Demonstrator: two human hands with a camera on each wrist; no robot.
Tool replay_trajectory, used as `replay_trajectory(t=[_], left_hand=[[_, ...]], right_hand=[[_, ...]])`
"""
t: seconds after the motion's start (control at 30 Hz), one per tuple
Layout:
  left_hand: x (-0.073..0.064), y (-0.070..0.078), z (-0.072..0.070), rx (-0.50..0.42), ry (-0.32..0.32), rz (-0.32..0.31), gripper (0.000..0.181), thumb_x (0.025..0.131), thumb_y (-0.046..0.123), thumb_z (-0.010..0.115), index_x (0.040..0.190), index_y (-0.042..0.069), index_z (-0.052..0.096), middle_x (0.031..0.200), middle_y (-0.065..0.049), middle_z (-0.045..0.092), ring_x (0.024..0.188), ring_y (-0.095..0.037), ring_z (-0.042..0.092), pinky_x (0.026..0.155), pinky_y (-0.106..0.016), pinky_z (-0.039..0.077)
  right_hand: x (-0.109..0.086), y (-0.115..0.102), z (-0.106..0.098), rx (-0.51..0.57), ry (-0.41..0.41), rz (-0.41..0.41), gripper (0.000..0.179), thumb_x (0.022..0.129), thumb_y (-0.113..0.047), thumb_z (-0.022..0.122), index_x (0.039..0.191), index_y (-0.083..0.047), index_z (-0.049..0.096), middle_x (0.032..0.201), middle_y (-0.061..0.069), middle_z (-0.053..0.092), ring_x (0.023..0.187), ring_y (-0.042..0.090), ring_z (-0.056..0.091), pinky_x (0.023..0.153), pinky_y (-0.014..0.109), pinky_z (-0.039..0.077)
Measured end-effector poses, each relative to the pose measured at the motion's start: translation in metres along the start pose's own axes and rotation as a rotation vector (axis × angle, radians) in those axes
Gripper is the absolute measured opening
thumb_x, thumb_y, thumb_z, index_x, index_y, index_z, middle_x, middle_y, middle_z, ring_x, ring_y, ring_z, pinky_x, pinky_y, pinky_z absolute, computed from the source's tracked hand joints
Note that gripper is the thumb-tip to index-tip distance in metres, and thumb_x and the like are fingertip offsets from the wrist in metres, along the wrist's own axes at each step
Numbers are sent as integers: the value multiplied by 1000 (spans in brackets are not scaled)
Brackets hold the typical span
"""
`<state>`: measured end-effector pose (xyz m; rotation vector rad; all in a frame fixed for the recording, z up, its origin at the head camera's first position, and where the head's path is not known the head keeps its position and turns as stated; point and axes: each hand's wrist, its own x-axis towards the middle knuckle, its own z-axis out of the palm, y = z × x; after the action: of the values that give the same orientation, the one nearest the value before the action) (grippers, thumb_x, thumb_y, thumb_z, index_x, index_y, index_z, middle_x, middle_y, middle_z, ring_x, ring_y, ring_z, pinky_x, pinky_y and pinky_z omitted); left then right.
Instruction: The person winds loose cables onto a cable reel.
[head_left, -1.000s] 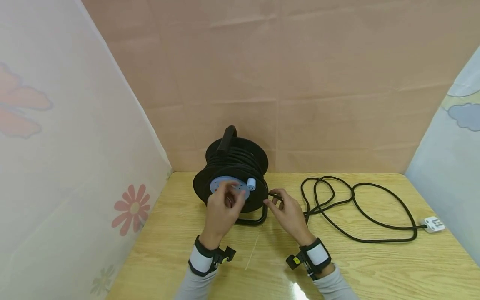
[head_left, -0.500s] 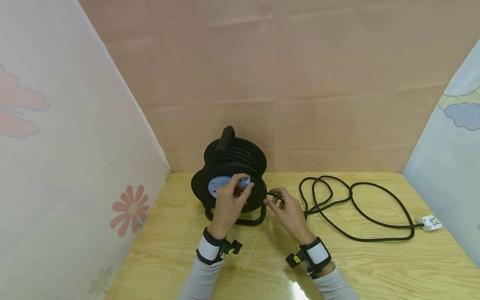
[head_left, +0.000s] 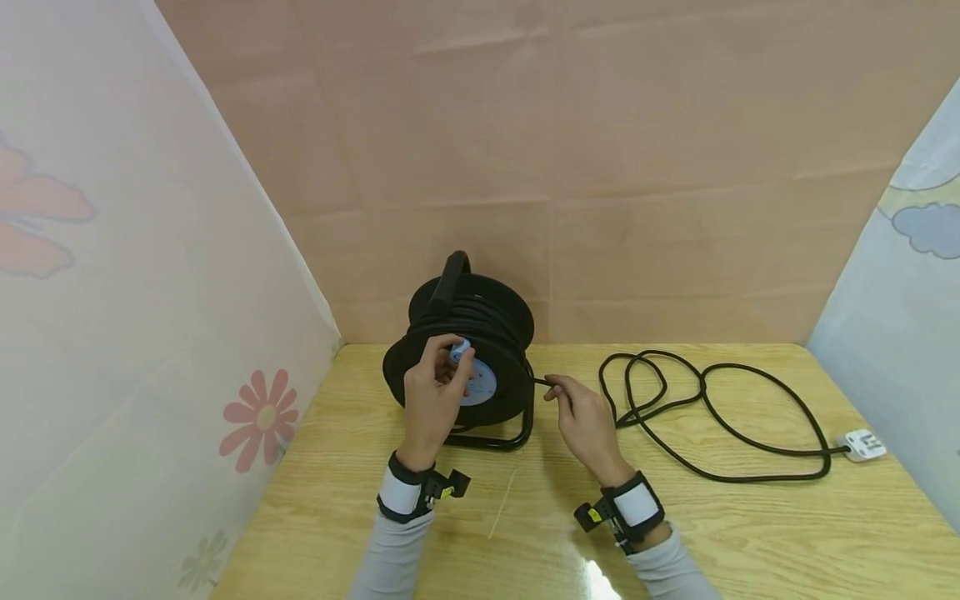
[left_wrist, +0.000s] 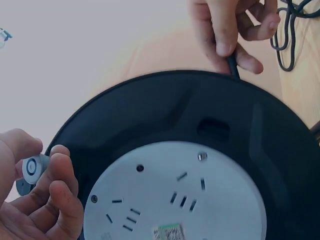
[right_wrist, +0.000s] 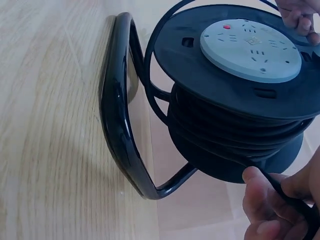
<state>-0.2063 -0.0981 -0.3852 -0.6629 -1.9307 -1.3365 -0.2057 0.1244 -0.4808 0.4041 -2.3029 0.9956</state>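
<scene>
A black cable reel (head_left: pixel 401 367) stands on the table, with a round pale blue socket panel (head_left: pixel 483 386) on its front. My left hand (head_left: pixel 429 408) pinches the pale blue crank knob (head_left: pixel 461 349) near the upper part of that front disc. In the left wrist view, the knob (left_wrist: pixel 33 168) sits between thumb and fingers. To the right of the reel, my right hand (head_left: pixel 591 423) holds the black cable (head_left: pixel 542 382) where it runs off the drum. The right wrist view shows this cable (right_wrist: pixel 287 197) passing between thumb and fingers, with several turns wound on the drum.
Loose loops of cable (head_left: pixel 678 456) lie on the right of the table (head_left: pixel 555 533), ending in a white plug (head_left: pixel 865 445). A black tubular stand (head_left: pixel 498 444) supports the reel, and a carrying handle (head_left: pixel 448 283) rises above it. A brown backdrop (head_left: pixel 637 208) hangs close behind.
Blurred and apart from the knob at first, my left hand has taken hold of it and carried it leftward, turning the reel's front disc. My right hand has shifted only slightly.
</scene>
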Motion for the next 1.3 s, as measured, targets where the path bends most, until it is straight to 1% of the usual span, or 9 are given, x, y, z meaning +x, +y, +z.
replay_trajectory(t=[0.1, 0.27, 0.43, 0.53, 0.67, 0.8, 0.9, 1.1, 1.3], left_hand=[[-2, -12, -4, -5, 17, -28, 17, 94, 8, 63, 110, 4, 60, 67, -8, 65, 45, -18, 55, 40, -28, 44], [-4, -19, -12, -18, 29, -73, 17, 96, 18, 61, 113, 12, 62, 69, -4, 66, 47, -20, 56, 42, -24, 45], [-5, -24, -18, -26, 45, -79, 17, 98, 18, 58, 114, 13, 60, 68, -6, 66, 46, -18, 54, 41, -25, 42], [-5, -26, -21, -32, 53, -106, 18, 98, 17, 57, 115, 12, 58, 69, -7, 66, 45, -20, 53, 40, -24, 42], [-5, -22, -26, -38, 68, -148, 19, 99, 14, 55, 116, 6, 55, 67, -11, 65, 44, -23, 53, 39, -23, 40], [-2, -9, -32, -39, 79, -168, 20, 100, 9, 53, 116, -3, 52, 66, -17, 63, 44, -26, 52, 40, -23, 39], [0, -1, -37, -32, 87, -202, 21, 100, 9, 52, 116, -4, 50, 66, -19, 63, 45, -25, 52, 42, -21, 40], [-3, -4, -44, -45, 110, -269, 22, 101, 11, 51, 117, -5, 49, 68, -22, 64, 45, -34, 52, 42, -18, 42], [-6, -9, -47, -44, 118, -281, 23, 102, 12, 50, 117, -5, 48, 68, -24, 64, 46, -36, 53, 42, -17, 42]], right_hand=[[0, -1, 0, -33, -10, 0, 25, 99, -3, 47, 117, -7, 65, 88, 2, 70, 42, 7, 33, 40, 26, 31], [-1, -1, 0, -44, -30, 39, 32, 99, -1, 44, 121, -11, 64, 91, -1, 68, 46, 6, 39, 41, 26, 34], [-1, -2, -2, -9, -37, 92, 35, 99, 1, 40, 125, -9, 60, 94, 1, 66, 49, 4, 47, 42, 27, 38], [-2, -3, -4, 15, -38, 123, 35, 100, 1, 38, 127, -9, 58, 98, 3, 66, 51, 3, 51, 42, 28, 40], [-2, -4, -5, 38, -44, 150, 34, 102, -3, 35, 128, -9, 58, 104, 3, 67, 53, 4, 53, 39, 27, 39], [-1, -3, -6, 47, -44, 159, 34, 103, -5, 34, 127, -9, 58, 105, 3, 67, 53, 5, 53, 38, 27, 39], [-1, -2, -5, 53, -27, 156, 34, 103, -5, 35, 128, -8, 57, 105, 3, 66, 53, 7, 55, 39, 27, 40], [-1, 0, -4, 68, 43, 147, 32, 104, -3, 34, 128, -2, 56, 105, 9, 66, 53, 10, 57, 42, 27, 44], [-2, 1, -4, 107, 78, 196, 33, 106, -7, 32, 131, -5, 54, 109, 8, 65, 56, 10, 57, 38, 26, 40]])
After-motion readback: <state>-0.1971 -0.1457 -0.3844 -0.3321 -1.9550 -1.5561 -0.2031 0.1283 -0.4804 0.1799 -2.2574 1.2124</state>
